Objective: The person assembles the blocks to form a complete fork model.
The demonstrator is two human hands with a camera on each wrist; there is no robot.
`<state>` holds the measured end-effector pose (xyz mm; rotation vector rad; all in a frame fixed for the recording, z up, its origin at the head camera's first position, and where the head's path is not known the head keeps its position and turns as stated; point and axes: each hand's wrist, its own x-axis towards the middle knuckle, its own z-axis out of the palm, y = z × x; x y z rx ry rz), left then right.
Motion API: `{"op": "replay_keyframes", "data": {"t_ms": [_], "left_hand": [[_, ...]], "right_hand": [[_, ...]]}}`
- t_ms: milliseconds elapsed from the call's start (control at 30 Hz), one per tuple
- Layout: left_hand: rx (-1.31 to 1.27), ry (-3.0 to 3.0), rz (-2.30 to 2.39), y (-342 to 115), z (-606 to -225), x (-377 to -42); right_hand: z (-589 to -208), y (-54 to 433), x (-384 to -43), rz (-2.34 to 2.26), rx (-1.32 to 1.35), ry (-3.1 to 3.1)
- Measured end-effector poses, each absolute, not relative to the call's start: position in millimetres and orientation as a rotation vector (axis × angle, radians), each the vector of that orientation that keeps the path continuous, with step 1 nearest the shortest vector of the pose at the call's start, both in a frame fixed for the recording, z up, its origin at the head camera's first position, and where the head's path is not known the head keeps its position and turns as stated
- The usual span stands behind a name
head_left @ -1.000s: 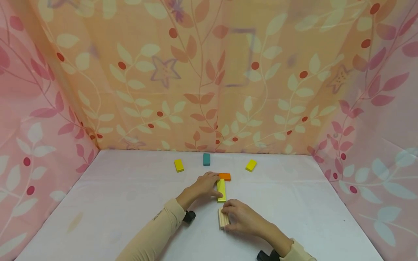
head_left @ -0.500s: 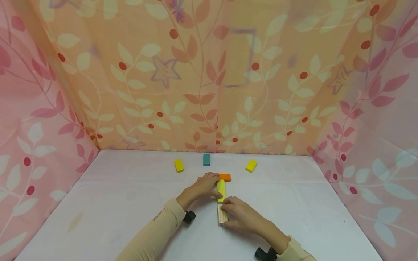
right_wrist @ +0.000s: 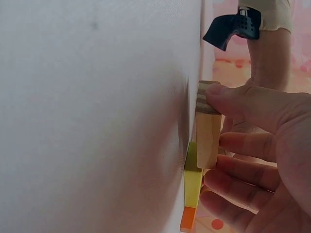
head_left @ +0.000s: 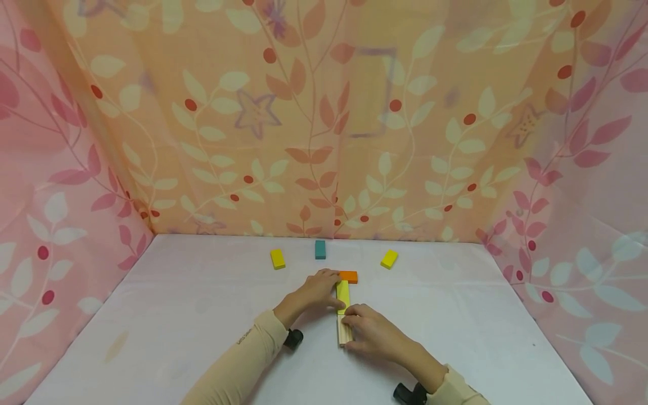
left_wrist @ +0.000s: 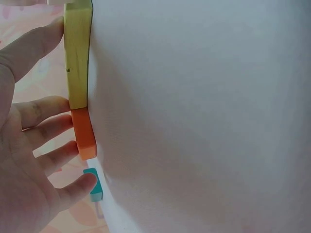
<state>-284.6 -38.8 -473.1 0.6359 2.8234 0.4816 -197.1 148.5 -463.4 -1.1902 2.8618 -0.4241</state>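
Note:
A long yellow block (head_left: 343, 293) lies lengthwise on the table, its far end against an orange block (head_left: 349, 277) set crosswise. My left hand (head_left: 318, 289) is beside both. In the left wrist view its spread fingers touch the side of the yellow block (left_wrist: 77, 58) and orange block (left_wrist: 84, 132). At the yellow block's near end is a plain wooden block (head_left: 345, 336) in line with it. My right hand (head_left: 377, 333) pinches this wooden block, thumb on the near end. The right wrist view shows striped layers on the end of the wooden block (right_wrist: 208, 138).
Farther back on the white table (head_left: 177, 315) stand a short yellow block (head_left: 277, 259) at left, a teal block (head_left: 320, 250) in the middle and another yellow block (head_left: 389, 259) at right. Patterned cloth (head_left: 304, 140) encloses the back and sides.
My right hand has slid the wooden block away from me, and the gap to the long yellow block has closed. The left hand has held its place.

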Motion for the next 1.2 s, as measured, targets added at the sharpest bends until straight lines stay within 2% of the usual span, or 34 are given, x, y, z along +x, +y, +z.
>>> {"op": "replay_keyframes", "data": {"t_ms": [1200], "left_hand": [[0.649, 2.838, 0.480, -38.6, -472.9, -283.4]], "right_hand": [[-466.6, 146.3, -200.9, -0.364, -1.149, 2.843]]}}
